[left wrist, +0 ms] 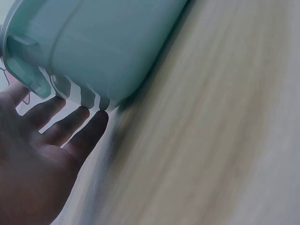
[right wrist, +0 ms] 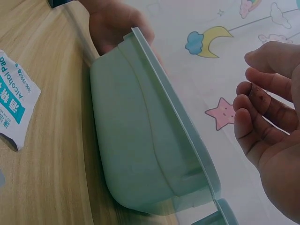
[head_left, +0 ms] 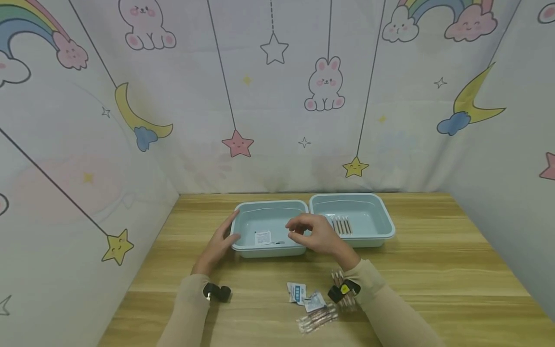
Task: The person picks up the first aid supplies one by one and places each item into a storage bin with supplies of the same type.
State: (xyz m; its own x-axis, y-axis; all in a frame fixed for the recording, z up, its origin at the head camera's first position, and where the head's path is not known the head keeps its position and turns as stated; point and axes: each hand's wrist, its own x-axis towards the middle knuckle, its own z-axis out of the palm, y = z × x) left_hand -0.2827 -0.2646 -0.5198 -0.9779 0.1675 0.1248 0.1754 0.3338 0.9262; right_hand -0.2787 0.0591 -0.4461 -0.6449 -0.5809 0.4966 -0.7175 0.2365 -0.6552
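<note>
The left blue tub (head_left: pixel 269 252) sits on the far part of the table (head_left: pixel 256 308), with a white packet (head_left: pixel 262 237) inside. The left hand (head_left: pixel 218 245) touches the tub's left side, fingers spread. The right hand (head_left: pixel 317 234) is over its right side, fingers loosely bent, thumb apart. The right tub (head_left: pixel 368 242) holds thin sticks (head_left: pixel 342 225). Two small packets (head_left: pixel 297 293) lie nearer.

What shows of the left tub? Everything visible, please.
The left tub is pale blue-green, apparently plastic, a rounded rectangle with a projecting rim. It stands upright, open top up, on the wood-look table, beside the right tub; whether they touch is unclear. Inside lie a white packet and a small unidentifiable item. The left hand touches its left end; the right hand appears over its right end.
</note>
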